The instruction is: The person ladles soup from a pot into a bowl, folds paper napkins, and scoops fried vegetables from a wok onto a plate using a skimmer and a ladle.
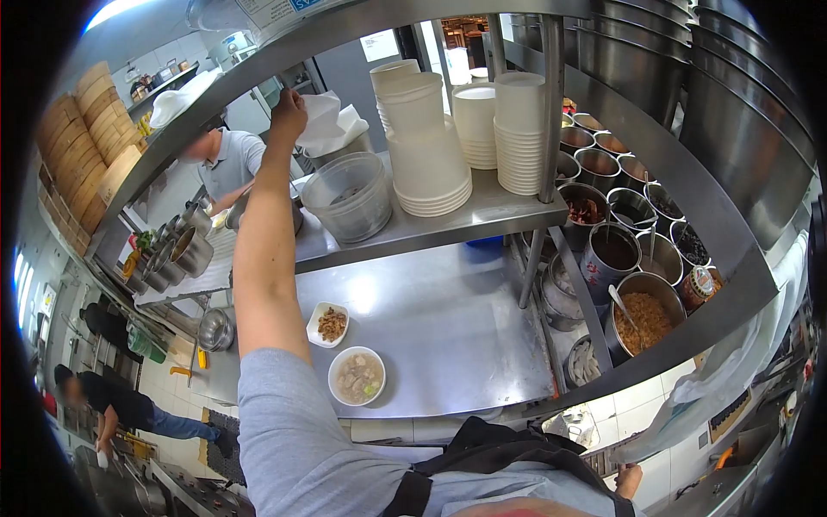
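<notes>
My left hand [289,116] is raised over the upper steel shelf, its fingers closed. Beside it, white paper sheets [332,122] stick up from a container; I cannot make out whether the fingers grip one. My right hand [629,480] hangs low at my right side with curled fingers, and anything inside it is hidden. On the steel counter below my left arm stands a white bowl [357,376] of pale soup with meat pieces. Just behind it is a small squarish white dish [328,325] holding brown chopped food.
A clear plastic tub [348,198] and stacked white takeaway tubs [431,164] occupy the shelf [345,253]. At right are several ingredient pots, including one of orange-brown crumbs [644,323]. Bamboo steamers [73,164] rise at far left. Co-workers stand across the shelf [228,164] and at lower left [121,401].
</notes>
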The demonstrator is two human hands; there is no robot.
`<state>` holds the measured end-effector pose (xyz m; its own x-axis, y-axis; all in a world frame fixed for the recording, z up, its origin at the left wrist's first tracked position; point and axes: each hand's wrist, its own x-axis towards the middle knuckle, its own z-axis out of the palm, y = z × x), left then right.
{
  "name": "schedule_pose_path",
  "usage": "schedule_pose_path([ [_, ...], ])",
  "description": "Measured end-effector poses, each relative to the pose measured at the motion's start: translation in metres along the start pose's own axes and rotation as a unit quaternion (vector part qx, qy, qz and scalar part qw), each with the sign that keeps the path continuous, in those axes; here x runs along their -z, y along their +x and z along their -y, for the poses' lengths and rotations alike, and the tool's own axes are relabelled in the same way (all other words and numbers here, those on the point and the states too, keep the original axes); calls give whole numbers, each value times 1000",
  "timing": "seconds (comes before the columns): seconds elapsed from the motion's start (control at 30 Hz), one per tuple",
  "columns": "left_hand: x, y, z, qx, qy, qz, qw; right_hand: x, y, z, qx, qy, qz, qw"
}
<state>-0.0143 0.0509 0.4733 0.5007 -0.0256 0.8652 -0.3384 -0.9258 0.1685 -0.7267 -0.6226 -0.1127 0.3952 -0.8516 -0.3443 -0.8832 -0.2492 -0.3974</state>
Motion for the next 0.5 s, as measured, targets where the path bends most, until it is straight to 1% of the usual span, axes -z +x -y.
schedule_pose_path([
  [0.03,-1,-1,-1,-1,1,0,1000,-5,4,-6,0,0,1,1000],
  [0.1,-3,1,-5,57,47,-136,988,-17,14,-18,182,7,-73,980],
  [0.13,-2,4,-3,56,47,-136,988,-24,20,-25,181,8,-73,981],
  [0.2,6,11,7,28,6,-287,957,-31,29,-34,159,7,-69,985],
  [0.23,14,14,10,3,54,-296,954,-29,26,-32,159,6,-67,985],
  [0.27,17,10,12,3,57,-293,955,-26,23,-32,160,-5,-48,986],
  [0.3,41,-1,-14,79,-48,-203,975,-19,14,-23,162,-17,-28,986],
  [0.33,54,-8,-30,153,-151,-111,970,-16,11,-18,162,-19,-25,986],
  [0.4,62,-15,-29,195,-214,-79,954,-8,8,-15,171,5,13,985],
  [0.43,76,-31,-53,213,-433,-71,873,4,3,-1,158,-48,37,986],
  [0.47,92,-48,-81,218,-629,-60,744,10,-2,9,160,-51,40,985],
  [0.5,108,-65,-110,247,-621,-53,742,15,-7,15,200,-61,35,977],
])
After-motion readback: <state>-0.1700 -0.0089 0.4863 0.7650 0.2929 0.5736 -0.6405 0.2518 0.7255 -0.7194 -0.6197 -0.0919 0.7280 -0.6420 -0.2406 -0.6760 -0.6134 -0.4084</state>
